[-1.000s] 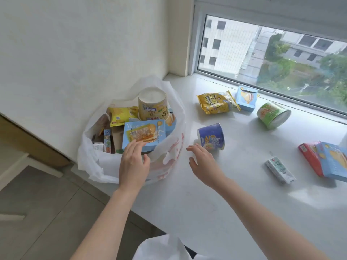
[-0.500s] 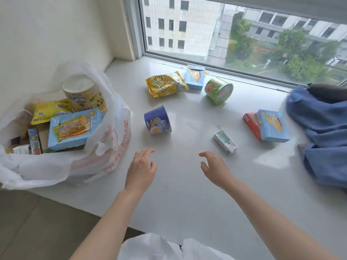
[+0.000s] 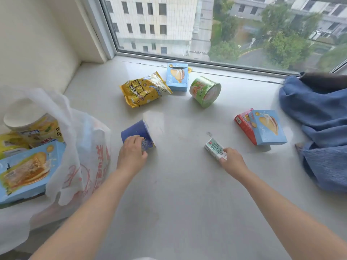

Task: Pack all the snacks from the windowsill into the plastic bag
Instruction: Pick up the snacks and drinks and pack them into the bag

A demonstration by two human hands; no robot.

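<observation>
left hand (image 3: 131, 156): fingers curled over blue cup (image 3: 136, 133), which lies on its side on windowsill (image 3: 178, 203) just right of bag
right hand (image 3: 233, 163): pinching near end of small milk carton (image 3: 214, 148), flat on sill
plastic bag (image 3: 82, 147): white, open, far left; holds blue box (image 3: 26, 169), yellow tub (image 3: 33, 124)
loose snacks: yellow pouch (image 3: 144, 89), blue box by window (image 3: 177, 76), green cup (image 3: 204, 91) on its side, red box (image 3: 244, 124) under light blue box (image 3: 267, 127)
right edge: blue cloth (image 3: 319, 119)

My left hand (image 3: 131, 156) rests on a deep blue cup (image 3: 136, 133); my right hand (image 3: 231, 162) pinches a white, green-lettered carton (image 3: 214, 148). At upper centre lie a yellow bag (image 3: 144, 89) and a green tub (image 3: 203, 91). The white plastic bag (image 3: 80, 147) at left bears red print.
</observation>
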